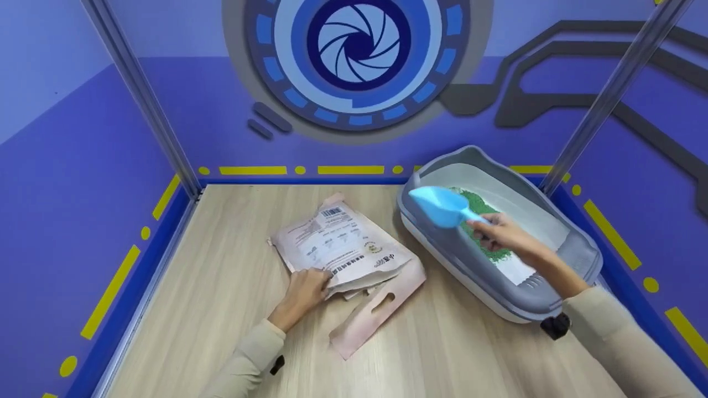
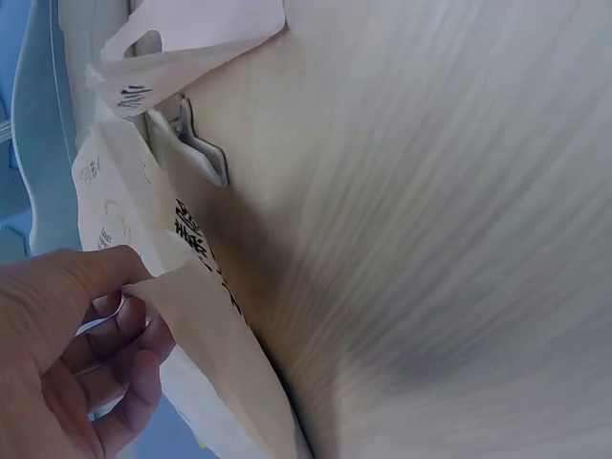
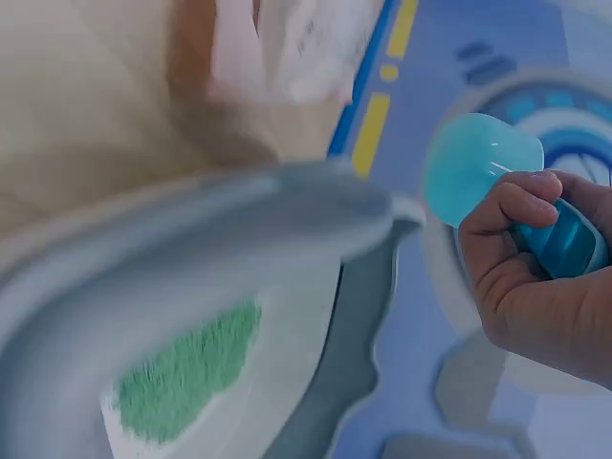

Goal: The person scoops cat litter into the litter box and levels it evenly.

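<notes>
A pale pink bag (image 1: 343, 237) with printing lies on the wooden table, its torn mouth facing the near side. At that edge my left hand (image 1: 307, 287) pinches the bag's film between thumb and fingers, as the left wrist view shows at the hand (image 2: 91, 344). My right hand (image 1: 500, 232) grips the handle of a light blue scoop (image 1: 440, 205), held above the grey litter tray (image 1: 442, 249). Green granules (image 1: 478, 207) lie on the tray's white floor. In the right wrist view the scoop (image 3: 478, 163) shows no granules that I can make out.
A torn-off pink strip with a handle hole (image 1: 362, 326) lies on the table (image 1: 232, 243) in front of the bag. Purple and blue walls with yellow dashes stand behind and at both sides. The tray stands at the right, close to the back wall.
</notes>
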`<state>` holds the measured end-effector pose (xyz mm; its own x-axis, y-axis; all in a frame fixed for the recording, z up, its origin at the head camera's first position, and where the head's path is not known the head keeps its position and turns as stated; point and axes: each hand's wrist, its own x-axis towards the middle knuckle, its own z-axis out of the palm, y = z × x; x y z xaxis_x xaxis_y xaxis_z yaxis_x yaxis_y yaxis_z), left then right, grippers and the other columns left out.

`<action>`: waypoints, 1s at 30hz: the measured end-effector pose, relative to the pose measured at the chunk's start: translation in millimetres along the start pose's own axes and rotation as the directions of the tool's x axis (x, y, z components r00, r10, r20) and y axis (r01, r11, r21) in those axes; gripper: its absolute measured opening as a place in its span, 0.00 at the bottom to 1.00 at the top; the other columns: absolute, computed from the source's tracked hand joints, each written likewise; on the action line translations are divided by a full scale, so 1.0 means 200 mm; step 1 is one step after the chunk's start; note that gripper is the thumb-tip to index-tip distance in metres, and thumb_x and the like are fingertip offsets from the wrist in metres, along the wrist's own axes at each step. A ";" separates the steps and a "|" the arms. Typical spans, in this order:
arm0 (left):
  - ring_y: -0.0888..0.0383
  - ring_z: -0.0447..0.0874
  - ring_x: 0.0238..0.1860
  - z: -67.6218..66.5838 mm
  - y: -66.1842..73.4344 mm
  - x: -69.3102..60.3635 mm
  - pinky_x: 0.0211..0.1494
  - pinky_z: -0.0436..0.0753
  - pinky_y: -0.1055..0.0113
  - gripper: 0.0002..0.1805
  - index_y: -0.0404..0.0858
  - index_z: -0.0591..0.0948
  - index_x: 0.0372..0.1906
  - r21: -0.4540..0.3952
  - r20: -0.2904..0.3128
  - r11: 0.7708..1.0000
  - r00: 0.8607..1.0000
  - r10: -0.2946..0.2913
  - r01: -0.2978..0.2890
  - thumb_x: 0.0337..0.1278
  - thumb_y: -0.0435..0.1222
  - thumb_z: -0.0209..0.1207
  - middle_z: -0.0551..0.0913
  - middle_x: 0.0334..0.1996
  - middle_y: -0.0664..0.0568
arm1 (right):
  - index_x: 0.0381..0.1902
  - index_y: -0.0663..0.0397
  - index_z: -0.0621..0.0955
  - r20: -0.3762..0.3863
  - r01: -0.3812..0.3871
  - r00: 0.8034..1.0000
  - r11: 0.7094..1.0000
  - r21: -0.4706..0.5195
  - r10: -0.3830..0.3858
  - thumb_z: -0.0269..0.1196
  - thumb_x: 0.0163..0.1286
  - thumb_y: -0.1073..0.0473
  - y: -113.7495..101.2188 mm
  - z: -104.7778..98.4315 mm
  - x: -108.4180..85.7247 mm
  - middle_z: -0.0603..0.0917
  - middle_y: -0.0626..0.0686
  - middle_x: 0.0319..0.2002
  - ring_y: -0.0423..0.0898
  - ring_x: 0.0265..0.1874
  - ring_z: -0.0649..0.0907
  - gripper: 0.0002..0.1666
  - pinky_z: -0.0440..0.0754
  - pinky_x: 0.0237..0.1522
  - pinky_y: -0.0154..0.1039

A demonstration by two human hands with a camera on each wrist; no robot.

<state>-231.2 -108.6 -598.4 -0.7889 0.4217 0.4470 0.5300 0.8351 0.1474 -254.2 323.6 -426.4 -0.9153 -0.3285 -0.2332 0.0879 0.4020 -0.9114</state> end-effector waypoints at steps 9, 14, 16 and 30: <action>0.58 0.67 0.16 0.05 0.00 -0.04 0.21 0.69 0.64 0.16 0.42 0.74 0.18 -0.033 0.143 0.998 0.989 0.049 -0.045 0.40 0.32 0.74 0.77 0.15 0.54 | 0.38 0.55 0.71 -0.135 -0.095 0.987 0.995 -0.031 0.090 0.51 0.81 0.51 0.06 -0.36 0.13 0.74 0.40 0.25 0.33 0.21 0.72 0.14 0.72 0.24 0.27; 0.58 0.65 0.18 0.07 0.02 -0.05 0.22 0.68 0.64 0.16 0.42 0.74 0.17 -0.053 0.202 0.996 0.976 0.078 -0.068 0.42 0.31 0.72 0.76 0.16 0.53 | 0.38 0.56 0.71 -0.148 -0.163 0.979 0.977 -0.138 0.142 0.47 0.82 0.52 0.13 -0.45 0.20 0.74 0.42 0.24 0.33 0.19 0.74 0.15 0.72 0.22 0.28; 0.59 0.64 0.18 0.08 0.03 -0.06 0.23 0.67 0.64 0.16 0.42 0.73 0.17 -0.074 0.234 0.995 0.969 0.083 -0.067 0.42 0.30 0.71 0.75 0.16 0.53 | 0.36 0.56 0.70 -0.122 -0.193 0.978 0.959 -0.207 0.171 0.44 0.83 0.52 0.15 -0.46 0.22 0.73 0.43 0.23 0.34 0.19 0.73 0.17 0.72 0.22 0.29; 0.60 0.59 0.20 0.09 0.11 -0.02 0.24 0.58 0.66 0.13 0.41 0.67 0.19 -0.176 0.527 0.979 0.850 0.003 0.105 0.45 0.28 0.60 0.62 0.17 0.58 | 0.40 0.70 0.68 -0.136 -0.442 0.883 0.697 -0.564 0.450 0.35 0.83 0.54 0.31 -0.43 0.29 0.69 0.62 0.31 0.39 0.22 0.65 0.23 0.73 0.29 0.35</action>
<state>-221.8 -86.5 -613.9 -0.8326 0.5473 -0.0850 0.4903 0.7997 0.3466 -335.5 403.5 -467.6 -0.8216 0.0071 -0.5700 0.2442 0.9079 -0.3406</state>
